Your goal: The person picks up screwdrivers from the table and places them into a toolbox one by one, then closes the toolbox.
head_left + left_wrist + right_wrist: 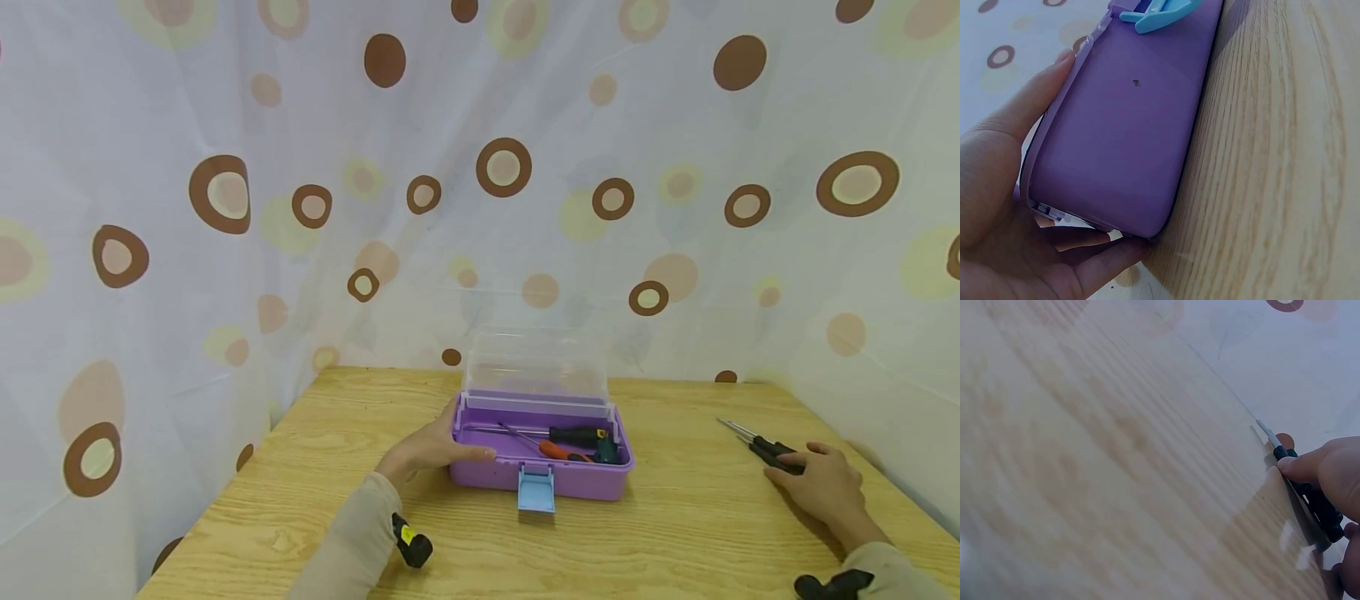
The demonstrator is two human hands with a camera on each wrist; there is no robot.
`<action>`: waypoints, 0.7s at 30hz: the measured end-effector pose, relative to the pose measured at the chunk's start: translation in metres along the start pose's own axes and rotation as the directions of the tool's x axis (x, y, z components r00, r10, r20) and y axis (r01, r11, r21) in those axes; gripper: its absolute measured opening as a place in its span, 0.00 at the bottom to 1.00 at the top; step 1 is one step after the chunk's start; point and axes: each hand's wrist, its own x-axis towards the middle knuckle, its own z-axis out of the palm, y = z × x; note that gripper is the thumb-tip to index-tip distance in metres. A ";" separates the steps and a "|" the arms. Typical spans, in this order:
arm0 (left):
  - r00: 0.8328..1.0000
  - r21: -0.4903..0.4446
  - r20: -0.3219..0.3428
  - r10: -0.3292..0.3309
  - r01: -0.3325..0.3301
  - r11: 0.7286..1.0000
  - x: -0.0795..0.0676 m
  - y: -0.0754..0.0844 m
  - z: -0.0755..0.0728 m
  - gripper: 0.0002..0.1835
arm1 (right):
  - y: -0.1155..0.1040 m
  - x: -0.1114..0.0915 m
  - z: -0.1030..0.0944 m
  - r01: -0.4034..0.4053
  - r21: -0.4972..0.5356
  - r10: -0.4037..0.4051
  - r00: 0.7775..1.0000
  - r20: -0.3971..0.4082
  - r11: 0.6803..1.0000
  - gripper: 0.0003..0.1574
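Observation:
A purple toolbox (540, 479) with a light blue latch (536, 492) stands on the table, its clear lid (536, 358) raised at the back. Inside lie a black-handled screwdriver (577, 437), an orange-and-black handled screwdriver (558, 451) and a dark green-handled tool (606, 451). My left hand (435, 446) grips the box's left end, thumb over the front rim and fingers around the side, as the left wrist view also shows. At the table's right, my right hand (821, 483) holds black-handled screwdrivers (768, 452) by their handles, shafts pointing away to the left; their exact number is partly hidden.
The wooden table (675, 533) ends at a white curtain (555, 217) with brown and cream spots, which hangs behind it and along both sides. Bare wood lies between the toolbox and my right hand.

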 end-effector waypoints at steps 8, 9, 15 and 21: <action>1.000 -0.001 0.012 0.004 -0.004 1.000 0.000 0.001 -0.001 0.67 | -0.005 -0.002 -0.003 -0.029 -0.003 0.028 0.999 -0.016 1.000 0.25; 1.000 -0.003 0.013 0.005 -0.005 1.000 0.000 0.002 -0.001 0.67 | -0.005 -0.001 -0.003 -0.031 -0.005 0.030 0.999 -0.023 1.000 0.24; 1.000 -0.010 0.004 -0.003 0.003 1.000 0.001 0.001 -0.001 0.67 | -0.003 0.001 -0.001 -0.040 -0.009 0.040 0.997 -0.067 0.999 0.19; 1.000 -0.001 0.000 -0.012 0.012 1.000 -0.001 0.001 0.000 0.68 | -0.003 0.000 0.000 -0.067 0.029 0.070 0.994 -0.086 0.997 0.19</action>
